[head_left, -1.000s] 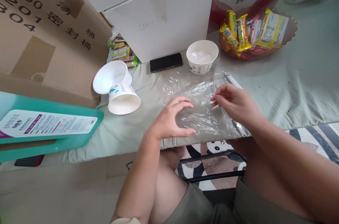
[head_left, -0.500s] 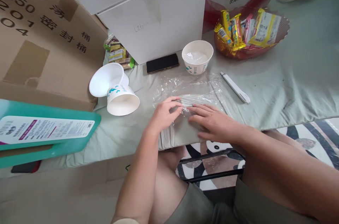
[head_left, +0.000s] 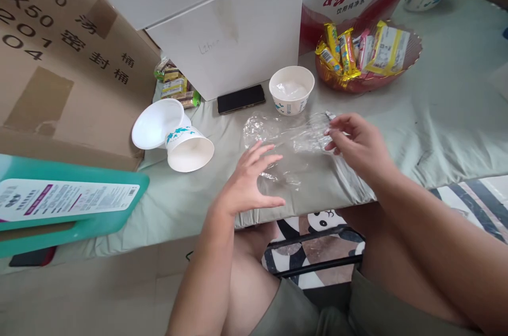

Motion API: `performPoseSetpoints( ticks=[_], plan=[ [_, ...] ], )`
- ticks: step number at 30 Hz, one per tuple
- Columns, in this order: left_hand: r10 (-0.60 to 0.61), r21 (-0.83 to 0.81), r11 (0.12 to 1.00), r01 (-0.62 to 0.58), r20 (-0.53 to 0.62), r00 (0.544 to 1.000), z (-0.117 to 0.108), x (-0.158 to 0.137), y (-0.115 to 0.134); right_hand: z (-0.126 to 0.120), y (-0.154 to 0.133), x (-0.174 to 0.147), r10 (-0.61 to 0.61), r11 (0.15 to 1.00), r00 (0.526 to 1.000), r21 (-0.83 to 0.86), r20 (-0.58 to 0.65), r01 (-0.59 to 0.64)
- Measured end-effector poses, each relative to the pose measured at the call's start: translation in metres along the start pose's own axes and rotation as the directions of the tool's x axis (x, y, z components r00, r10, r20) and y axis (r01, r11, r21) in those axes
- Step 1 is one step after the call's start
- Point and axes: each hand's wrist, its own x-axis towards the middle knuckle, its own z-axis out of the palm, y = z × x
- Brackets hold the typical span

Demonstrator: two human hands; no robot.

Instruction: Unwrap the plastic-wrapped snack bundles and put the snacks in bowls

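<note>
A crumpled sheet of clear plastic film [head_left: 305, 137] lies on the cloth in front of me. My left hand [head_left: 252, 177] is open at the film's near left side, thumb and fingers spread wide. At the film's right end, my right hand [head_left: 355, 143] has its fingers curled and closed on the edge. Under that hand only the tip of a white utility knife [head_left: 329, 114] shows; the rest is hidden. Just beyond the film, a paper bowl [head_left: 291, 106] stands upright with clear plastic inside.
A phone [head_left: 241, 99], tipped paper bowl [head_left: 190, 153] and white lid [head_left: 153, 123] lie left of the film. Boxes [head_left: 246, 45] rise behind. A red dish [head_left: 369, 82] holds wrapped snacks. A green jug [head_left: 130, 193] stands left; the table edge runs near my knees.
My right hand has moved right and up to the film's right end, over the knife. My left hand has spread open. The film is more bunched, its near part drawn away from the table edge.
</note>
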Motion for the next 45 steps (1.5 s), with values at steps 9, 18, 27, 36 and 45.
performPoseSetpoints(
  ticks=[9,18,27,36,45],
  plan=[
    [0.105,0.189,0.981,-0.05,-0.297,0.949,0.016,0.015,-0.006,0.004,-0.005,0.002,0.128,0.954,0.985,0.257,0.114,-0.154],
    [0.098,0.276,0.961,-0.009,-0.31,0.946,0.021,0.012,-0.011,0.001,-0.011,0.01,0.368,0.779,0.923,0.504,0.115,-0.373],
    [-0.564,-0.661,0.739,0.127,-0.506,0.653,0.01,0.022,-0.016,0.008,0.005,0.005,0.221,0.828,0.938,0.458,0.266,-0.325],
    [-0.703,-0.746,0.595,0.3,-0.301,0.645,0.001,0.019,-0.024,0.01,0.004,0.007,0.065,0.919,0.994,0.383,0.091,-0.095],
    [-0.705,-0.56,0.685,0.466,-0.345,0.62,-0.008,0.015,-0.031,-0.011,0.007,0.02,0.021,0.94,0.988,-0.333,-0.152,-0.071]
  ],
)
